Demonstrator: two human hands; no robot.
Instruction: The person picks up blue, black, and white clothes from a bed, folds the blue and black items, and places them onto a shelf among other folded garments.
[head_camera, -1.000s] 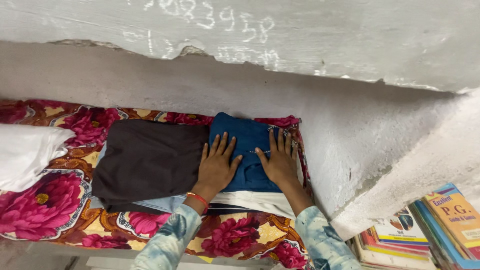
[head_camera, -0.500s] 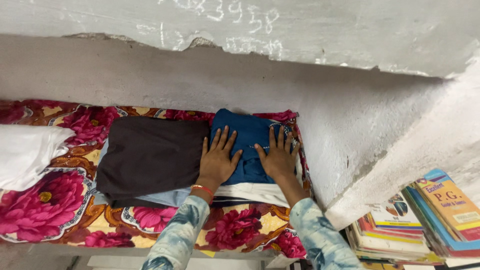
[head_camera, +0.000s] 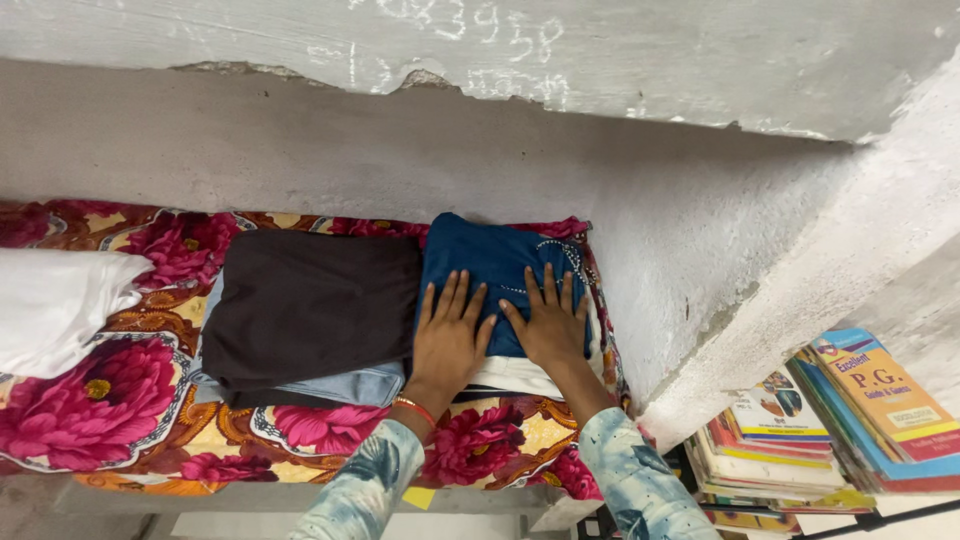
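Left hand (head_camera: 448, 340): we are pressing it flat, fingers spread, gripping nothing, on the blue folded garment (head_camera: 497, 262).
Right hand (head_camera: 550, 325): we are laying it flat and open beside it; even pressure is keeping the stack square.

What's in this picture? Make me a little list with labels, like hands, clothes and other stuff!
left hand: flat, fingers spread, pressing on the blue folded garment
right hand: flat on the same blue garment, beside the left hand
under the blue garment: a white folded cloth
next pile: dark brown folded garment on top of a light blue cloth
far left: white cloth
surface: floral sheet, pink and yellow
behind: grey wall
lower right: stack of books
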